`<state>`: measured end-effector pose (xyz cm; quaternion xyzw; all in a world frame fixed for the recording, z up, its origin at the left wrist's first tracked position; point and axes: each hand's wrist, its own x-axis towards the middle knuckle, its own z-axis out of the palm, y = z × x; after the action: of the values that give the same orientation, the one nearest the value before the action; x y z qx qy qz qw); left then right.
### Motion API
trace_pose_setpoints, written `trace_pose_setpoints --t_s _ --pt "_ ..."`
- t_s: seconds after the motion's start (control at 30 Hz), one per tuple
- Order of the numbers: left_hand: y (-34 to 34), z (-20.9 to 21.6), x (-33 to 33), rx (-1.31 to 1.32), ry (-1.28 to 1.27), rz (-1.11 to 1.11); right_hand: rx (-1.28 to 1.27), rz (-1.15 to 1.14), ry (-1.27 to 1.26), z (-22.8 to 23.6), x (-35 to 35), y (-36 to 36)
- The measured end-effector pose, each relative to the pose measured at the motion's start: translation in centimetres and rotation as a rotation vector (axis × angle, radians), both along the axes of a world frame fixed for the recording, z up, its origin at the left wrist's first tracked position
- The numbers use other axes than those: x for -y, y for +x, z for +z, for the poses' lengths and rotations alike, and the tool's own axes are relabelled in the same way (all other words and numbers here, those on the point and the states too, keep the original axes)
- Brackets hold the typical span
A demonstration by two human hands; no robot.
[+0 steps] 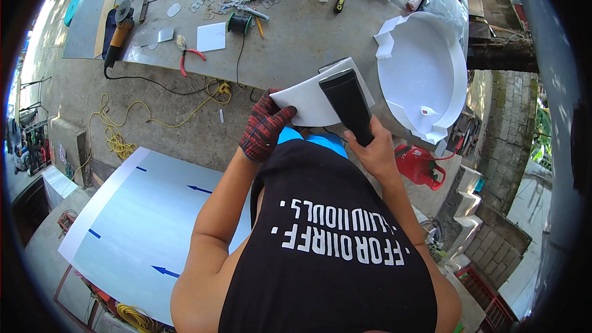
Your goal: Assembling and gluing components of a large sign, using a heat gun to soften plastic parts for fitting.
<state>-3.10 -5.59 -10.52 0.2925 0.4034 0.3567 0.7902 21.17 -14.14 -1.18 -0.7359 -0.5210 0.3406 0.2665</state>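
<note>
My left hand (266, 126), in a red and black knitted glove, pinches the left edge of a white sheet piece (305, 100) near the table's front edge. Bare, my right hand (374, 153) is wrapped round the narrow end of a black handheld tool (345, 95); its exact kind I cannot make out. The tool's wide end lies over the right part of the sheet piece and hides some of it. Just right of this, a large round white tray-like form (422, 74) with an upright rim rests on the table, a small piece inside it.
On the grey table (277, 55) lie an angle grinder (119, 32), red-handled pliers (190, 55), a wire spool (239, 23) and a yellow-black screwdriver (340, 3). A red gas cylinder (420, 166) stands right of me. Yellow cord (120, 142) trails across the floor; a large white-blue sheet (148, 228) lies at left.
</note>
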Motion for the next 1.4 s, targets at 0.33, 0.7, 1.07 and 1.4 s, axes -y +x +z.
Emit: trace_pose_setpoints --t_s 0.33,0.7,1.07,1.4 --pt "-0.7 0.1 -0.4 0.075 -0.013 0.013 0.027 0.014 0.006 0.2 0.1 0.1" --pt "-0.9 -0.3 -0.5 0.036 0.036 0.012 0.035 0.021 0.012 0.5 -0.4 -0.1" --pt "-0.8 -1.0 -0.8 0.035 0.053 0.017 0.065 0.034 -0.015 0.8 -0.8 0.0" --pt "-1.1 -1.0 -0.8 0.004 0.011 -0.007 0.059 0.033 0.026 -0.4 -0.3 0.4"
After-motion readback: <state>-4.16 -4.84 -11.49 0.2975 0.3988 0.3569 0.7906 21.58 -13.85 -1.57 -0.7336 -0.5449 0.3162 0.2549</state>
